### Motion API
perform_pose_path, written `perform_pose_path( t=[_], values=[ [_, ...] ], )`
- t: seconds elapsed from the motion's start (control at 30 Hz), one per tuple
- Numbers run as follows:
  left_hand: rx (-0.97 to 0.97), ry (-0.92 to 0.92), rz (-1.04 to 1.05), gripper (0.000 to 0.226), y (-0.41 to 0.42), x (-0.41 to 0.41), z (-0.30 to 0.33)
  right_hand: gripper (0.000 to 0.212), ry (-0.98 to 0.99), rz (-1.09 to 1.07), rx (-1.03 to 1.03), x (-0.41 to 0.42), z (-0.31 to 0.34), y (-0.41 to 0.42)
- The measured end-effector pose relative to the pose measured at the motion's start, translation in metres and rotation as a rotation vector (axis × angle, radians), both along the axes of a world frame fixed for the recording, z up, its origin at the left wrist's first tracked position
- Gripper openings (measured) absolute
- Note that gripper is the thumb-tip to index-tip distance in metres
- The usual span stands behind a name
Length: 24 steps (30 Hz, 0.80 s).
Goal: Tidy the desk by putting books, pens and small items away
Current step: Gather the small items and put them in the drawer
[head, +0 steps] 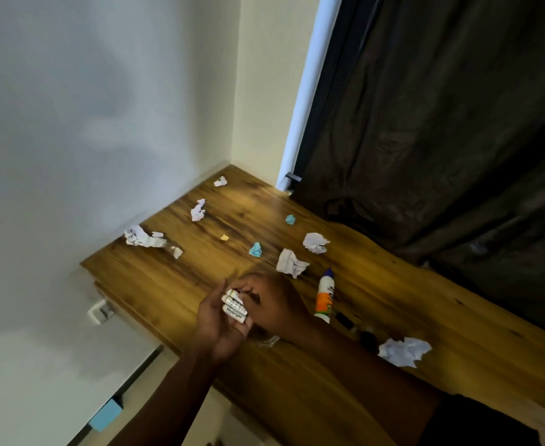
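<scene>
Batteries (235, 306) lay loose in your cupped left hand (214, 320), your right hand (272, 305) pinching one; tilting that palm risked them rolling onto the desk (393, 300)

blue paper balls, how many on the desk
2: one blue paper ball lies toward the far side near the curtain, the other nearer the middle of the desk. None seems hidden.

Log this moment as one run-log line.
left hand: holds white batteries | right hand: fingers at batteries, grip unclear | glue bottle: lying on desk
</scene>
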<state>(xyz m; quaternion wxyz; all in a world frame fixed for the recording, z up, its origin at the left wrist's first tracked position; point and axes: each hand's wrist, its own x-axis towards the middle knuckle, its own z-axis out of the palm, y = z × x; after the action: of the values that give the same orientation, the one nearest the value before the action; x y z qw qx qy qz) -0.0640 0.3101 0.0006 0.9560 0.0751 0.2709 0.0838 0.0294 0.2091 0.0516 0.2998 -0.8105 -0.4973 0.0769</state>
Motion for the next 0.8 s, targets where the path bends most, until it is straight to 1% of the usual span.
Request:
perform_pose_path(
  t=[0.07, 0.13, 0.23, 0.3, 0.43, 0.53, 0.63, 0.73, 0.8],
  values=[
    [0.026, -0.010, -0.041, 0.052, -0.017, -0.004, 0.004, 0.025, -0.009, -0.006, 0.004, -0.006, 0.001, -0.020],
    [0.035, -0.008, -0.064, 0.051, -0.037, -0.013, 0.006, 0.027, 0.003, -0.006, 0.015, -0.015, 0.001, -0.043],
    [0.042, 0.024, -0.048, 0.053, -0.063, -0.029, 0.004, 0.026, 0.040, -0.029, 0.056, -0.032, -0.002, -0.074],
    [0.028, 0.039, -0.026, 0.044, -0.085, -0.043, 0.004, 0.025, 0.087, -0.061, 0.095, -0.044, -0.005, -0.097],
    [0.030, 0.157, 0.011, 0.011, -0.129, -0.074, 0.006, 0.030, 0.349, -0.144, 0.106, -0.072, -0.022, -0.134],
    [0.012, 0.222, 0.030, 0.010, -0.151, -0.100, 0.005, 0.022, 0.551, -0.217, 0.132, -0.097, -0.039, -0.150],
    [0.031, 0.278, -0.032, 0.014, -0.161, -0.122, -0.007, 0.013, 0.713, -0.270, 0.145, -0.122, -0.055, -0.158],
    [0.108, 0.344, -0.097, 0.020, -0.168, -0.136, -0.017, 0.009, 0.906, -0.318, 0.087, -0.142, -0.060, -0.166],
    [0.187, 0.425, -0.139, 0.026, -0.169, -0.144, -0.027, 0.009, 1.029, -0.376, 0.034, -0.152, -0.066, -0.170]
  ],
)
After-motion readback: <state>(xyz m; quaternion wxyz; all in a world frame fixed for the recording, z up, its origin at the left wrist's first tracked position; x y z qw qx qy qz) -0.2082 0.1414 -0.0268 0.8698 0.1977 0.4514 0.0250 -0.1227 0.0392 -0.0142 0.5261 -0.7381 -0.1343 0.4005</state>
